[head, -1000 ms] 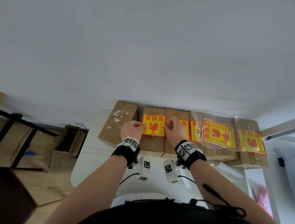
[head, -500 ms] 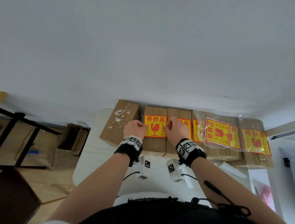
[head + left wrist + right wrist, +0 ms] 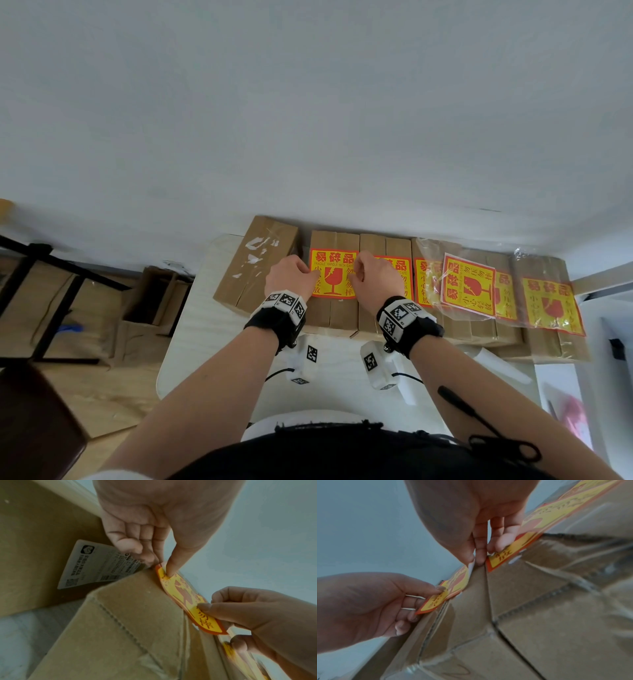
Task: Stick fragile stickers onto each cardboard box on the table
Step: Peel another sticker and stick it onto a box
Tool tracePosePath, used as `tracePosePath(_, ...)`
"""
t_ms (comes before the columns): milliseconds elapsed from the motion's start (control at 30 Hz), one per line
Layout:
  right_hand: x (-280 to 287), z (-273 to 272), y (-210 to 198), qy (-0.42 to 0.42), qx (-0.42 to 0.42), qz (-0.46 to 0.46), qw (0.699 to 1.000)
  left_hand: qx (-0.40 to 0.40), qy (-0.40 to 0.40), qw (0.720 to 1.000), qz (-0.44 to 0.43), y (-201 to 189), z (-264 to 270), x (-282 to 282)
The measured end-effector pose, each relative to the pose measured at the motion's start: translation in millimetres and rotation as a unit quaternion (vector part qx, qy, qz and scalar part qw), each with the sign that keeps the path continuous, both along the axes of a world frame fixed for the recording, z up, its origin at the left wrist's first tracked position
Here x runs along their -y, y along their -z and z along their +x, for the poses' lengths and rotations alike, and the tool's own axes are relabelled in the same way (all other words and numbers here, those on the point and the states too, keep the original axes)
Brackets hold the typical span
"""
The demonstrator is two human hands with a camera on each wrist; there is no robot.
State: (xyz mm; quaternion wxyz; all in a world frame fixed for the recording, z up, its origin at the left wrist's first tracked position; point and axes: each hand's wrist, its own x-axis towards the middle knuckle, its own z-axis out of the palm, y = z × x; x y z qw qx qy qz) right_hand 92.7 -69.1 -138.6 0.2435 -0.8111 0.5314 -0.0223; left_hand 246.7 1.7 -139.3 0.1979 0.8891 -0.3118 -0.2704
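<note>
While our left hand (image 3: 289, 275) pinches the left edge of the yellow-and-red square fragile sticker (image 3: 333, 275), thumb on its face and curled fingers (image 3: 412, 616) under the edge, our right hand (image 3: 375, 279) pinches the sticker's right edge between thumb and forefinger. We hold the sticker low over the top of the second brown cardboard box (image 3: 334, 313) in the row on the white surface (image 3: 209, 329); from the wrist views its right edge curls up off the cardboard, and we cannot tell how much of the rest is stuck down. Left of that box lies a tilted brown cardboard box with torn white label scraps (image 3: 255, 260), bare of any sticker. Right of it we see three more brown boxes, each with a fragile sticker on top. A clear plastic bag of spare fragile stickers (image 3: 469, 289) lies across the two farthest to the right.
</note>
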Motion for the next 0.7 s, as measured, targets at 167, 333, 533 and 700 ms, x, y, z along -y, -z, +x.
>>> tracePosePath(167, -3.9, 3.9, -6.9, -0.028, -0.027, -0.017, 0.999, 0.032, 0.023, 0.999, 0.018, -2.4, 2.9, -3.5)
tracePosePath(333, -11.3, -0.6, -5.7, -0.035, -0.053, -0.092, 0.994, 0.149, 0.126, 0.98, -0.037, -5.3, -3.8, -7.4)
tracePosePath(533, -13.6, -2.7, 14.2, -0.123, -0.117, -0.078, 0.982, 0.189, 0.316, 0.93, -0.004, 21.7, -21.8, -4.3)
tracePosePath(700, -15.9, -6.4, 26.7, -0.139, -0.162, -0.08, 0.974, 0.153, 0.3, 0.941, 0.026, 33.7, -24.3, -7.1)
